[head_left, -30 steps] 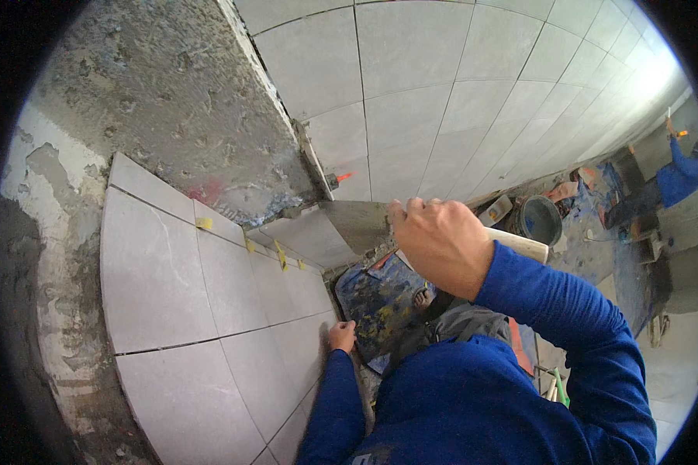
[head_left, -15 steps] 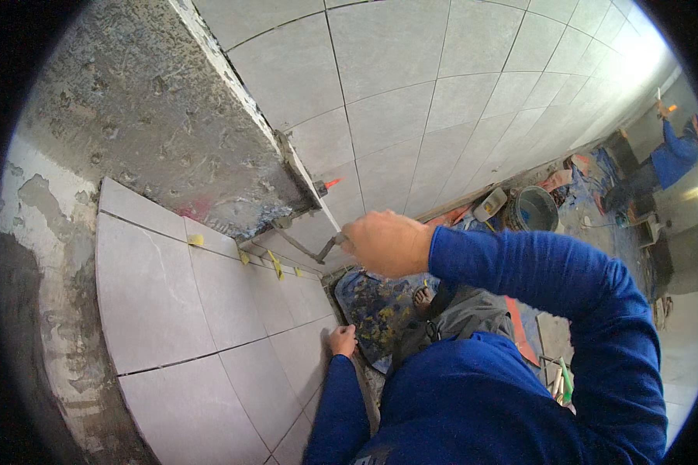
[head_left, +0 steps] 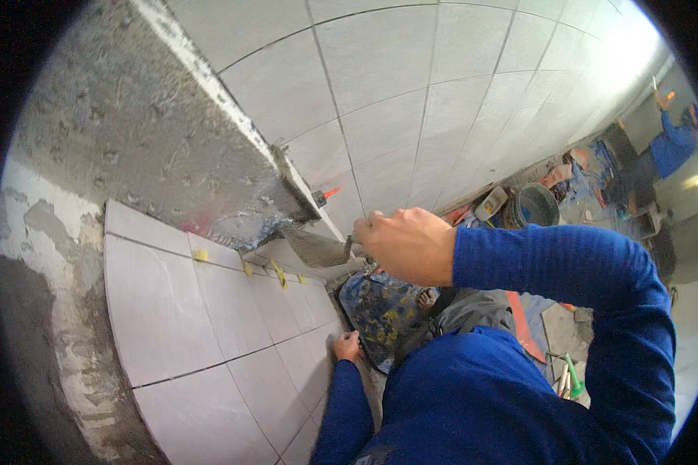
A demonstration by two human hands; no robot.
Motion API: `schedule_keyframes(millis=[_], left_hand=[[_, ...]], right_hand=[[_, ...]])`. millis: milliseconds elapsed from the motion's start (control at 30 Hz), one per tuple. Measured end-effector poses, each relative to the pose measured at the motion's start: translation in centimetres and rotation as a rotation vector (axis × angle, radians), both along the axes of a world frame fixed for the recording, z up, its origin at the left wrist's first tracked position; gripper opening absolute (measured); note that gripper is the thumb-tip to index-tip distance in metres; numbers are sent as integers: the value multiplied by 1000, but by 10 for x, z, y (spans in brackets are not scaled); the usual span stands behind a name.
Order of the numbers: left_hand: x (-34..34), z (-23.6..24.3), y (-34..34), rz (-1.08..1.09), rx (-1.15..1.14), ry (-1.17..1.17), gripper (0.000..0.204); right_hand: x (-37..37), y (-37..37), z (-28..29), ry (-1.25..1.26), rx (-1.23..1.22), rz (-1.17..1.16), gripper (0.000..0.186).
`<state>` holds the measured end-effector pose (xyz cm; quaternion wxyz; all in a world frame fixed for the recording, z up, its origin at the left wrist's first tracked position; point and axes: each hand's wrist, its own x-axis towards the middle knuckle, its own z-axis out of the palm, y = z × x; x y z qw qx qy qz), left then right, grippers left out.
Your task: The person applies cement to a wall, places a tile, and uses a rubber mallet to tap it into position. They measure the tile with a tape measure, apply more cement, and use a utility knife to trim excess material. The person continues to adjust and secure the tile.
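My right hand [head_left: 407, 246] is closed around the handle of a trowel. The trowel's grey, mortar-stained blade [head_left: 316, 247] shows its broad face, close to the lower end of the bare, rough wall strip [head_left: 159, 116]. Below it stand light tiles [head_left: 159, 298], with small yellow spacers [head_left: 279, 273] along their upper joint. My left hand [head_left: 347, 346] rests low by the outer edge of those tiles, its fingers curled in; what they grip, if anything, is hidden. A black fitting with a red-orange tip [head_left: 327, 194] sticks out of the wall beside the trowel.
A tall tiled wall [head_left: 380, 70] runs off to the upper right. On the littered floor are a round bucket [head_left: 535, 208], a small pale container [head_left: 490, 203] and a stained blue sheet [head_left: 380, 310]. A co-worker in blue [head_left: 671, 147] is at the far right.
The trowel has turned from nearly edge-on so its flat face shows. My right hand has shifted slightly right. My left hand stays by the tile edge, and the view has tilted a little.
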<state>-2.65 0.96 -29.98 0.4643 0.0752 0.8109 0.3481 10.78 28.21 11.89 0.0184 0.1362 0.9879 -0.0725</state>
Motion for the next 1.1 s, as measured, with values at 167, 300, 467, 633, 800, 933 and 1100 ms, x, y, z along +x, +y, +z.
schedule_keyframes(millis=[167, 300, 467, 633, 800, 933, 1100], left_hand=[[-3, 1, 0, -12, -31, -10, 47], [-11, -17, -2, -107, -64, 5, 44], [-16, -30, -8, -93, -4, -64, 40], [-13, -16, -5, -63, -19, -74, 37], [-13, -14, -3, -85, -2, -13, 30], [-15, -32, -9, -98, -44, -22, 29], [-16, -39, -10, -133, 53, 45, 33]], right_hand=[[22, -10, -22, 134, -79, -148, 33], [57, -26, -40, 377, -368, -265, 35], [88, -40, -63, 396, -580, -479, 39], [95, -23, -72, 604, -590, -488, 37], [92, -9, -62, 536, -760, -464, 38], [82, -6, -35, 638, -532, -433, 33], [73, 22, 12, 469, -164, -394, 38]])
